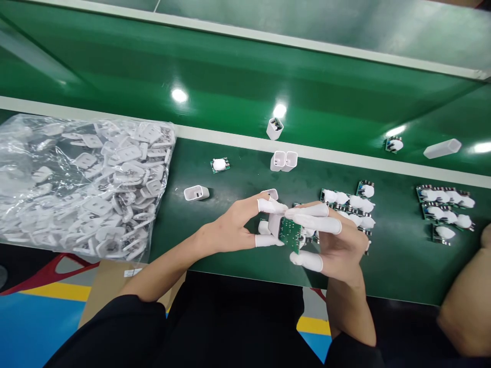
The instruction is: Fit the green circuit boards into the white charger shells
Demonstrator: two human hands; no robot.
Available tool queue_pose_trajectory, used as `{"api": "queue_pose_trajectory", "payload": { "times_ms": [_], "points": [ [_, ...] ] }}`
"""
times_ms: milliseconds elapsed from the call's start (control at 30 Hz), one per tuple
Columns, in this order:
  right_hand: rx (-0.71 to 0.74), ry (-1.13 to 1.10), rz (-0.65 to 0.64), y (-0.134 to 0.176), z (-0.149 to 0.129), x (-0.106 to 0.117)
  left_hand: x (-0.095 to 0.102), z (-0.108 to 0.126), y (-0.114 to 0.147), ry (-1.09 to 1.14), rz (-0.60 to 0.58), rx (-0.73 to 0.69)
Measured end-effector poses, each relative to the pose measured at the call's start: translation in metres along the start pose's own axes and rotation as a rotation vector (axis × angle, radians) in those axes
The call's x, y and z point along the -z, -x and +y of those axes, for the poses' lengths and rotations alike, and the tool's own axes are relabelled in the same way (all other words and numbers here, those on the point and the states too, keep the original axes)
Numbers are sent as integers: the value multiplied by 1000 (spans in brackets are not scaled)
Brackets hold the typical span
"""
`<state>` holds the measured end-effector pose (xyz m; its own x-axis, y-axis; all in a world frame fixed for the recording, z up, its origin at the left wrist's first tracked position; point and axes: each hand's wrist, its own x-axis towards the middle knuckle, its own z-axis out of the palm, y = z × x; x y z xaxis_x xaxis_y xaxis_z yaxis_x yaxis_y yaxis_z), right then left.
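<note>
White finger cots cover the fingertips of both hands. My left hand [230, 225] is closed on a white plastic charger housing [274, 225], gripping it between thumb and fingers. Between the fingers of my right hand [333, 237] is a green circuit board [290, 235], its soldered face toward me and one edge at the housing's mouth. How far it sits inside I cannot tell. Behind my left fingers stands another white housing [271, 193], partly hidden. Several circuit boards with white blobs [355, 202] lie beyond my right hand.
A clear bag of white plastic parts [88, 189] covers the left side. One housing [196, 193] and a board [220, 164] lie near it; a pair of housings [284, 161] stands farther back. More boards [445, 197] are at right, near another person's arm [468, 301].
</note>
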<state>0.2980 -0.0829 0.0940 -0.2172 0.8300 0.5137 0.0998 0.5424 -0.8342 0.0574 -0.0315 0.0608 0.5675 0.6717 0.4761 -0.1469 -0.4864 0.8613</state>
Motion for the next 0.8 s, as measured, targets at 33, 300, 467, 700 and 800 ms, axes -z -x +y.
{"api": "queue_pose_trajectory", "payload": {
  "times_ms": [33,300,467,700,800],
  "points": [
    [-5,3,-2,0,0,0,0,1,-1,4,-1,8],
    [-37,58,-7,1,0,1,0,6,-5,-20,-11,39],
    [-46,81,-25,1,-1,0,1,4,-3,-21,5,12],
    [-42,76,7,0,-3,2,-3,-1,5,-6,7,58],
    [-32,92,13,0,-3,2,-3,-2,7,2,8,63]
  ]
}}
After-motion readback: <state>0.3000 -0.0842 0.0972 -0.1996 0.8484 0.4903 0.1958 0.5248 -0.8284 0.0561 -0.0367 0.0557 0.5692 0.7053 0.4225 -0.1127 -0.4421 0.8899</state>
